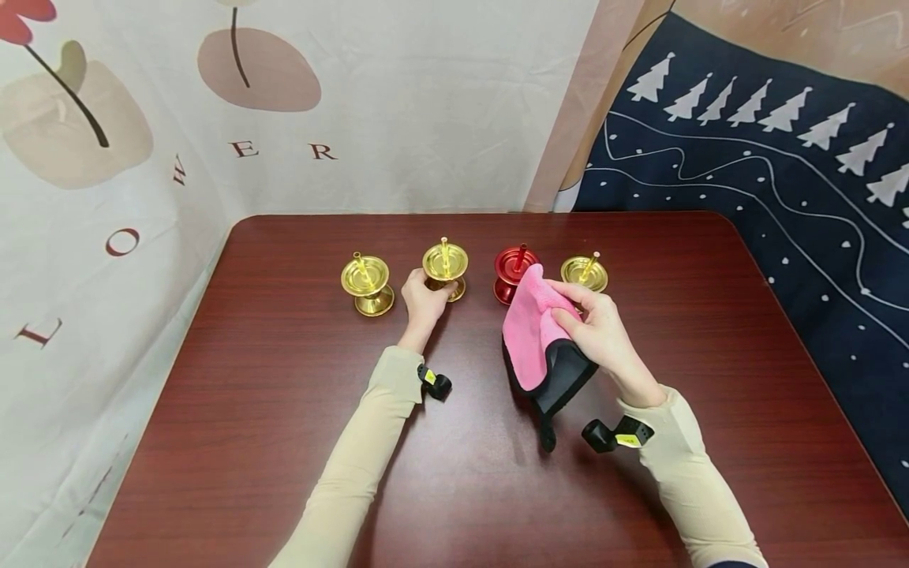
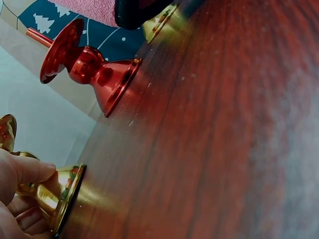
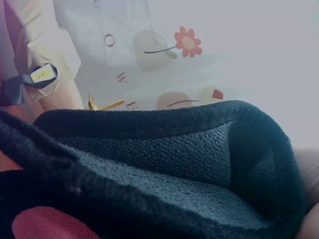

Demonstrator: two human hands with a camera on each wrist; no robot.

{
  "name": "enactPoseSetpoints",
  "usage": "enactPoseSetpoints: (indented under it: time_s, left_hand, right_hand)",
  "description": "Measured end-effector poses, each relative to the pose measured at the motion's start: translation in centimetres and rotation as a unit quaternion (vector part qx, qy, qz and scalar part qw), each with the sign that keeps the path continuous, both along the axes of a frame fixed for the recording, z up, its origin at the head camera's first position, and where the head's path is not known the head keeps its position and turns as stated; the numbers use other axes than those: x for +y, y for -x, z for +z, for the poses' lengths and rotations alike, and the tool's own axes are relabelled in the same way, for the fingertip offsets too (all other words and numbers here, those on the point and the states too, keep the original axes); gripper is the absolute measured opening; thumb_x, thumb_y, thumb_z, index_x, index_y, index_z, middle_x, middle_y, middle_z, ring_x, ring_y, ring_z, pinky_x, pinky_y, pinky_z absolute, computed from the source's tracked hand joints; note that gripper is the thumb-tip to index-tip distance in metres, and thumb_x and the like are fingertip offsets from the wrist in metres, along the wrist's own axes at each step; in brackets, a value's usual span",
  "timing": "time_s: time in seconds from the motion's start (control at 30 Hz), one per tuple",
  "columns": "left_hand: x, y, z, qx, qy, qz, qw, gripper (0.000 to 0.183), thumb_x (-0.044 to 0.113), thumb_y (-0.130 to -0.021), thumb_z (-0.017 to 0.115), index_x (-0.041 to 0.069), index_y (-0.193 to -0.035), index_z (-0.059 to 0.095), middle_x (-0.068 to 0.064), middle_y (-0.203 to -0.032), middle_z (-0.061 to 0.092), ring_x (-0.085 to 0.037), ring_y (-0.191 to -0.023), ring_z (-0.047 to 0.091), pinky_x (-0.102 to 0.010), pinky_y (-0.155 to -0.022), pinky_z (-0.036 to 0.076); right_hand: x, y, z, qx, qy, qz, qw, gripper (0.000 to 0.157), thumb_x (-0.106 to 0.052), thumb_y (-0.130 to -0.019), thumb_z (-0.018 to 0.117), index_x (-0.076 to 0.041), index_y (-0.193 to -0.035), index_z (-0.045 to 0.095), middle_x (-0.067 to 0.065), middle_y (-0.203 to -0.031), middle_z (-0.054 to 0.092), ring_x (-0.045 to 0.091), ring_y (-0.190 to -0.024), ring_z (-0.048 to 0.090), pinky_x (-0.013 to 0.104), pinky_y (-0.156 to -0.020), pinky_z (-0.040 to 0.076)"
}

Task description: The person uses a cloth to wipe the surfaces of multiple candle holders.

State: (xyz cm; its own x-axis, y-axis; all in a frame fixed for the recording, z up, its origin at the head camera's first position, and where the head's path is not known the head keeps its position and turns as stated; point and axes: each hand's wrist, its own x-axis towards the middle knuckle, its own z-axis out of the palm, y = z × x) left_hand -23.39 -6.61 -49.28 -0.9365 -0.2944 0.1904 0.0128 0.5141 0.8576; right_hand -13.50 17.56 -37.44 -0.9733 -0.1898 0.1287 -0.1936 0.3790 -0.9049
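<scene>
My left hand (image 1: 424, 301) grips the stem of a gold candle holder (image 1: 445, 260). In the left wrist view its thumb lies along the flared foot (image 2: 65, 194), which meets the tabletop. The fingers of my right hand (image 1: 604, 331) pinch a pink mitt (image 1: 527, 327) with a black cuff and a hanging loop. Its black-lined mouth (image 3: 189, 154) gapes in the right wrist view. Behind the mitt stands a red candle holder (image 1: 506, 293), partly covered in the head view. Another gold candle holder (image 1: 584, 274) is just beyond the right hand, its foot hidden.
At the left end of the row stands one more gold candle holder (image 1: 368, 282). All are near the back of a dark reddish-brown table (image 1: 284, 457). A pale printed cloth (image 1: 426, 102) hangs behind, and a navy cloth with white trees (image 1: 746, 181) hangs at the right.
</scene>
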Motion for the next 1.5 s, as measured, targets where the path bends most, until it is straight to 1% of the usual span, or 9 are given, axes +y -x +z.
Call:
enactPoseSetpoints:
  time_s: [0.23, 0.43, 0.57, 0.67, 0.83, 1.07, 1.17, 1.3, 1.5]
  left_hand:
    - [-0.1, -0.1, 0.3, -0.016, 0.012, -0.019, 0.9996, 0.042, 0.011, -0.068, 0.08, -0.005, -0.103, 0.065, -0.019, -0.105, 0.064, -0.036, -0.104, 0.057, -0.043, -0.093, 0.041]
    - [-0.6, -1.0, 0.7, -0.028, 0.013, -0.026, 0.9992, 0.044, 0.016, -0.069, 0.079, -0.003, -0.106, 0.063, -0.019, -0.11, 0.062, -0.034, -0.108, 0.054, -0.043, -0.095, 0.038]
    - [-1.2, -1.9, 1.0, -0.015, 0.001, -0.04, 0.9991, 0.046, 0.019, -0.07, 0.078, -0.002, -0.108, 0.063, -0.018, -0.113, 0.061, -0.033, -0.11, 0.052, -0.043, -0.097, 0.035]
    - [-1.9, -2.8, 1.6, -0.009, -0.012, -0.051, 0.9986, 0.049, 0.017, -0.07, 0.079, -0.003, -0.111, 0.062, -0.02, -0.114, 0.06, -0.033, -0.109, 0.053, -0.043, -0.096, 0.035]
    - [-3.3, -4.2, 2.5, -0.039, -0.039, -0.055, 0.997, 0.051, 0.014, -0.072, 0.078, -0.005, -0.116, 0.06, -0.021, -0.118, 0.06, -0.034, -0.108, 0.055, -0.04, -0.094, 0.041]
    - [-5.4, -6.3, 3.1, -0.069, -0.085, -0.083, 0.9904, 0.043, 0.011, -0.075, 0.077, -0.005, -0.112, 0.063, -0.02, -0.113, 0.063, -0.031, -0.107, 0.06, -0.038, -0.094, 0.044]
    - [-6.9, -7.0, 3.1, -0.079, -0.082, -0.075, 0.9906, 0.042, 0.011, -0.076, 0.076, -0.004, -0.112, 0.063, -0.021, -0.11, 0.064, -0.031, -0.104, 0.061, -0.038, -0.093, 0.045]
    - [-9.3, -7.5, 2.8, -0.087, -0.084, -0.047, 0.9915, 0.038, 0.009, -0.076, 0.076, -0.004, -0.11, 0.064, -0.022, -0.106, 0.065, -0.031, -0.099, 0.063, -0.035, -0.089, 0.047]
    - [-11.8, -7.7, 2.5, -0.109, -0.083, -0.016, 0.9904, 0.036, 0.01, -0.077, 0.075, -0.003, -0.108, 0.065, -0.02, -0.104, 0.066, -0.013, -0.086, 0.062, -0.016, -0.076, 0.047]
  right_hand:
    - [0.0, 0.0, 0.1, 0.004, -0.001, 0.004, 1.0, 0.037, 0.003, -0.087, 0.058, 0.005, -0.124, 0.057, 0.023, -0.112, 0.06, 0.026, -0.086, 0.052, 0.018, -0.067, 0.048]
    - [-0.1, 0.1, 0.3, 0.003, 0.002, 0.003, 1.0, 0.037, 0.004, -0.087, 0.058, 0.005, -0.124, 0.057, 0.023, -0.112, 0.06, 0.022, -0.084, 0.053, 0.018, -0.067, 0.048]
    - [-0.1, 0.1, 0.3, 0.003, -0.001, 0.001, 1.0, 0.037, 0.003, -0.087, 0.058, 0.005, -0.124, 0.057, 0.023, -0.111, 0.061, 0.022, -0.083, 0.053, 0.018, -0.066, 0.048]
    - [-0.1, 0.2, 0.4, 0.001, 0.0, 0.0, 1.0, 0.037, 0.002, -0.087, 0.058, 0.004, -0.124, 0.057, 0.023, -0.111, 0.061, 0.022, -0.084, 0.052, 0.018, -0.066, 0.048]
    - [-0.1, 0.3, 0.4, -0.003, 0.009, 0.002, 1.0, 0.037, 0.003, -0.087, 0.058, 0.005, -0.124, 0.056, 0.024, -0.111, 0.06, 0.018, -0.083, 0.053, 0.018, -0.066, 0.048]
    - [-0.2, 0.3, 0.4, 0.003, 0.007, 0.007, 1.0, 0.037, 0.002, -0.087, 0.058, 0.006, -0.124, 0.056, 0.024, -0.112, 0.059, 0.017, -0.084, 0.052, 0.018, -0.066, 0.048]
    - [-0.1, 0.3, 0.4, 0.001, 0.009, 0.009, 1.0, 0.037, 0.002, -0.087, 0.058, 0.006, -0.124, 0.056, 0.024, -0.112, 0.059, 0.019, -0.084, 0.052, 0.018, -0.066, 0.049]
    - [-0.1, 0.3, 0.4, -0.002, 0.013, 0.007, 1.0, 0.037, 0.002, -0.087, 0.058, 0.006, -0.124, 0.056, 0.024, -0.112, 0.059, 0.018, -0.084, 0.052, 0.018, -0.067, 0.048]
    - [0.1, 0.4, 0.4, -0.002, 0.012, 0.0, 1.0, 0.037, 0.003, -0.087, 0.058, 0.006, -0.124, 0.056, 0.024, -0.111, 0.059, 0.018, -0.085, 0.052, 0.017, -0.069, 0.047]
